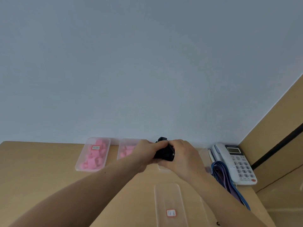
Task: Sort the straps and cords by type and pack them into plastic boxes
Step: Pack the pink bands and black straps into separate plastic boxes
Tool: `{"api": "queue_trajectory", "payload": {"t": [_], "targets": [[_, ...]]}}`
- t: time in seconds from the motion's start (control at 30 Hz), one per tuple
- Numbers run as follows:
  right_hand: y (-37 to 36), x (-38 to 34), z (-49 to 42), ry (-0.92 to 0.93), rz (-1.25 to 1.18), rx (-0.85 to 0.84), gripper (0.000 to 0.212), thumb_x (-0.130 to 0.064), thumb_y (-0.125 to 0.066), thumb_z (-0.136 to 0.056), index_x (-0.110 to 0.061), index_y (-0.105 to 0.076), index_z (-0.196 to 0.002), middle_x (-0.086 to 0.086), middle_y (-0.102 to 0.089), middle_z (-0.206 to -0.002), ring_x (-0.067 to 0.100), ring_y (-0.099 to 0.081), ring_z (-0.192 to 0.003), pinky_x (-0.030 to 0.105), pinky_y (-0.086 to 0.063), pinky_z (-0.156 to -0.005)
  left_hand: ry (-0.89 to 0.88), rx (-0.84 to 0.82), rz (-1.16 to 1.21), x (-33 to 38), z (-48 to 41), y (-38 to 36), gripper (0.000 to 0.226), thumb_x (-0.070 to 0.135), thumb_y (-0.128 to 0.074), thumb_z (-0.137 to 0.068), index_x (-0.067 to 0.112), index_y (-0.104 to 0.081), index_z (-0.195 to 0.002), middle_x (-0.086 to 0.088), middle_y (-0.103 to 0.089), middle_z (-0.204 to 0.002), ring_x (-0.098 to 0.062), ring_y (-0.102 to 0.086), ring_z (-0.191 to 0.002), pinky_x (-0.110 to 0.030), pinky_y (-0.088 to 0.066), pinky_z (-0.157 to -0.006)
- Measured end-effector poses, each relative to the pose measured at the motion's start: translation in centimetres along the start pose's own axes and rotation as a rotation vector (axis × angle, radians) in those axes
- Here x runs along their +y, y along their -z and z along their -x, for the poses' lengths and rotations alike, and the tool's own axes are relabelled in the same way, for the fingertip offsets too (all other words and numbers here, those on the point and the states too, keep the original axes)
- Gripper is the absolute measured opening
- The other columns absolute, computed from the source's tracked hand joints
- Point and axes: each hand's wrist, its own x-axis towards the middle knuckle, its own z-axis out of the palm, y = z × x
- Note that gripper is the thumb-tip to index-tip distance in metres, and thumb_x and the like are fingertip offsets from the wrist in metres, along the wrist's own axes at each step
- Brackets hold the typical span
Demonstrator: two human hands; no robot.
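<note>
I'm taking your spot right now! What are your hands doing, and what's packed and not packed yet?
Left hand and right hand: both grip the black bundle, above a clear box at the back of the table.
Done: two boxes at the back left, the labelled box and its neighbour, hold pink pieces.
Left: get the black bundle packed. The blue and purple straps lie loose beside the telephone.
A clear labelled lid or box, I cannot tell which, lies nearest.

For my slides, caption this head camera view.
Left hand and right hand grip a black bundle near two pink-filled boxes.
</note>
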Motion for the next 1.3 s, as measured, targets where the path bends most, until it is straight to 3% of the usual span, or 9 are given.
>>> {"api": "queue_trajectory", "payload": {"t": [0.1,0.23,0.4,0.53,0.67,0.77,0.9,1.17,1.3], "targets": [[-0.9,2.2,-1.0,0.028,-0.065,-0.05,0.05,-0.047,-0.073,-0.072,-0.034,-0.058,-0.118,-0.016,-0.062,-0.106,0.007,-0.055,-0.101,0.024,-0.047,-0.082,0.035,0.004,-0.181,-0.9,-1.6,-0.1,0.047,0.047,-0.075,-0.08,0.001,-0.07,-0.089,-0.015,-0.075,-0.078,-0.026,-0.068,-0.061,-0.029,-0.055,-0.059],[-2.2,6.0,-3.5,0.042,-0.154,-0.153,0.044,-0.039,-0.073,-0.068,-0.034,-0.064,-0.111,-0.016,-0.067,-0.098,0.006,-0.06,-0.092,0.022,-0.049,-0.076,0.106,0.009,-0.222,-2.1,-4.1,-0.8,0.045,0.048,-0.058,-0.09,0.005,-0.069,-0.097,-0.015,-0.074,-0.081,-0.027,-0.069,-0.062,-0.024,-0.047,-0.046],[-3.9,12.3,-6.9,0.056,-0.281,-0.278,0.048,-0.04,-0.075,-0.062,-0.04,-0.067,-0.11,-0.037,-0.061,-0.078,-0.007,-0.061,-0.083,0.008,-0.046,-0.072,0.029,0.011,-0.536,-4.5,-7.1,-1.4,0.04,0.039,-0.056,-0.085,0.017,-0.057,-0.12,-0.003,-0.067,-0.112,-0.016,-0.065,-0.095,-0.027,-0.051,-0.073],[-6.3,15.0,-10.0,0.188,-0.218,-0.477,0.044,-0.055,-0.063,-0.058,-0.035,-0.067,-0.097,-0.016,-0.067,-0.08,0.004,-0.061,-0.077,0.031,-0.053,-0.071,-0.156,0.098,-1.018,-6.8,-9.1,-1.8,0.067,0.028,-0.065,-0.083,0.022,-0.04,-0.145,0.002,-0.049,-0.142,-0.015,-0.045,-0.129,-0.029,-0.038,-0.105],[-9.0,16.1,-12.1,0.359,-0.069,-0.653,0.023,-0.052,-0.067,-0.068,-0.034,-0.059,-0.08,-0.011,-0.06,-0.077,0.007,-0.056,-0.079,0.031,-0.049,-0.061,-0.17,0.064,-1.169,-8.7,-10.1,-2.2,0.067,0.034,-0.065,-0.082,0.024,-0.042,-0.144,0.004,-0.046,-0.144,-0.015,-0.039,-0.134,-0.034,-0.035,-0.111],[-10.8,16.6,-12.5,0.424,-0.095,-0.716,0.022,-0.055,-0.067,-0.071,-0.037,-0.054,-0.075,-0.01,-0.056,-0.079,0.008,-0.048,-0.086,0.031,-0.047,-0.066,-0.166,0.058,-1.217,-9.8,-10.6,-2.2,0.061,0.033,-0.066,-0.081,0.021,-0.049,-0.138,0.002,-0.052,-0.136,-0.015,-0.042,-0.131,-0.033,-0.038,-0.108],[-12.1,17.5,-12.5,0.52,-0.137,-0.755,0.032,-0.055,-0.069,-0.072,-0.039,-0.067,-0.1,-0.016,-0.061,-0.086,0.009,-0.048,-0.099,0.027,-0.046,-0.077,-0.19,0.058,-1.263,-10.9,-10.8,-2.4,0.061,0.038,-0.064,-0.08,0.024,-0.051,-0.139,0.007,-0.056,-0.135,-0.015,-0.034,-0.139,-0.035,-0.035,-0.112],[-13.5,18.1,-13.4,0.701,0.113,-0.72,0.064,-0.056,-0.068,-0.077,-0.04,-0.052,-0.137,-0.007,-0.051,-0.116,0.017,-0.038,-0.103,0.03,-0.036,-0.084,-0.122,0.088,-1.351,-11.6,-11.9,-3.1,0.048,0.044,-0.06,-0.082,0.024,-0.063,-0.125,0.007,-0.064,-0.117,-0.016,-0.045,-0.124,-0.04,-0.042,-0.101],[-13.4,17.9,-12.9,0.708,0.143,-0.643,0.062,-0.052,-0.067,-0.076,-0.032,-0.055,-0.133,-0.003,-0.043,-0.109,0.02,-0.04,-0.102,0.033,-0.039,-0.082,-0.095,0.127,-1.415,-11.3,-12.5,-3.5,0.042,0.046,-0.063,-0.079,0.027,-0.065,-0.116,0.009,-0.063,-0.114,-0.019,-0.048,-0.117,-0.035,-0.041,-0.095]]}}
